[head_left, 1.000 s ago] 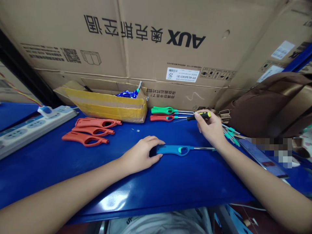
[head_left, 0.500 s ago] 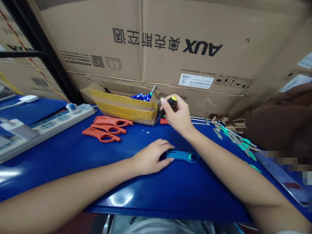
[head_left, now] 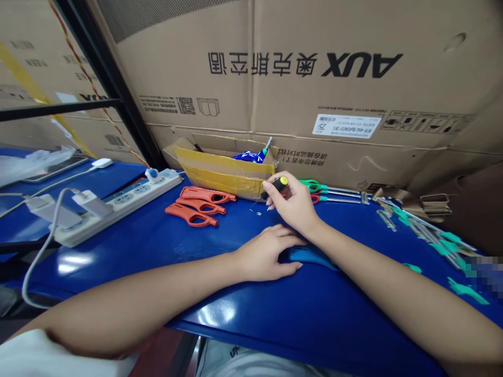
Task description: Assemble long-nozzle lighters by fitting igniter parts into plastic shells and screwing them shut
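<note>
My left hand (head_left: 264,255) rests on the blue table with its thumb and fingers around one end of a blue plastic lighter handle (head_left: 308,255), which lies flat. My right wrist partly covers the handle's far end. Just above it, my right hand (head_left: 296,207) is closed on a screwdriver (head_left: 280,183) with a black grip and a yellow end cap. The screwdriver's shaft does not show clearly. Behind my right hand lie a green-handled lighter (head_left: 312,185) and a red one, both with long metal tubes.
Several orange lighter handles (head_left: 192,213) lie left of centre. A yellow-taped carton (head_left: 228,175) holds a blue packet. Metal rods with green parts (head_left: 440,235) lie at right. A white power strip (head_left: 121,201) with plugs stands at left. A large cardboard wall (head_left: 271,99) closes off the back.
The view has swung left, so things sit further right. My right hand has come down nearer my left hand with the screwdriver. My left hand stays on the blue handle.
</note>
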A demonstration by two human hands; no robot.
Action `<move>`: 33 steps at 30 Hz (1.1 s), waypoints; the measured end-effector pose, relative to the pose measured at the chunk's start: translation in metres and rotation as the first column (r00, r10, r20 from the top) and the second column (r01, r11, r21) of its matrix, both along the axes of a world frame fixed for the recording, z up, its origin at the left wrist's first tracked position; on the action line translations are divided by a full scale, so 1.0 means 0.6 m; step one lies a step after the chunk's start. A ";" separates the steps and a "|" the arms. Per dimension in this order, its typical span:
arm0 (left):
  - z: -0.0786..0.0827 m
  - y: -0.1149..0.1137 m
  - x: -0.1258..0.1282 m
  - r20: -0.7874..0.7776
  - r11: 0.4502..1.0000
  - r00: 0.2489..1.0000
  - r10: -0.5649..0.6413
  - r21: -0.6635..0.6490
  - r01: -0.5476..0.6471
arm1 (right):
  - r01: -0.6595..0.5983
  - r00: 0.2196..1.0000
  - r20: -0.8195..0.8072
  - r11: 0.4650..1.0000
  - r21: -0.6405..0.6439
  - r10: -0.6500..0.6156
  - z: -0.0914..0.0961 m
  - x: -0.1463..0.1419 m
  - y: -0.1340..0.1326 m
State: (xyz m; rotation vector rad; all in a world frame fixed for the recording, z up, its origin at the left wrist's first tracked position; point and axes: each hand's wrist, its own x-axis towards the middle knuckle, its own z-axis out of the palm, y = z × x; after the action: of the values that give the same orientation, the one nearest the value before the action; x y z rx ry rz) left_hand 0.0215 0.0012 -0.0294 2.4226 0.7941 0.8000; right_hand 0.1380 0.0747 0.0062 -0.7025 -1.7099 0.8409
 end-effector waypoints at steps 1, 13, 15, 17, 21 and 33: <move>0.001 0.000 0.000 -0.007 1.000 1.000 0.005 -0.001 -0.005 | -0.012 1.000 -0.010 1.000 -0.011 0.012 0.000 -0.001 0.001; 0.001 -0.001 -0.002 -0.033 1.000 0.999 0.000 0.001 0.000 | -0.003 0.998 0.057 1.000 -0.001 0.003 -0.002 0.000 -0.001; 0.001 -0.001 -0.003 -0.030 1.000 1.000 -0.005 0.000 0.005 | -0.005 0.999 0.047 1.000 -0.010 0.006 -0.004 -0.001 0.000; 0.001 -0.001 -0.003 -0.032 1.000 0.999 -0.002 0.001 0.002 | -0.012 1.000 0.015 1.000 -0.022 0.012 -0.002 -0.001 0.001; 0.003 -0.003 -0.001 -0.045 1.000 0.999 0.028 0.002 -0.028 | -0.009 0.993 -0.120 0.998 -0.068 0.000 0.028 0.004 -0.001; 0.003 -0.009 0.006 0.081 0.998 0.997 0.018 -0.065 -0.013 | -0.071 0.902 -0.397 0.848 -0.525 -0.171 0.054 0.118 -0.048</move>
State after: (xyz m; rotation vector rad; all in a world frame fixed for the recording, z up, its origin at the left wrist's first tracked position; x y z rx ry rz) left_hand 0.0253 -0.0041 -0.0275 2.3145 0.7957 0.8605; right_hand 0.2088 0.0458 0.0385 -0.8452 -1.0503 1.3470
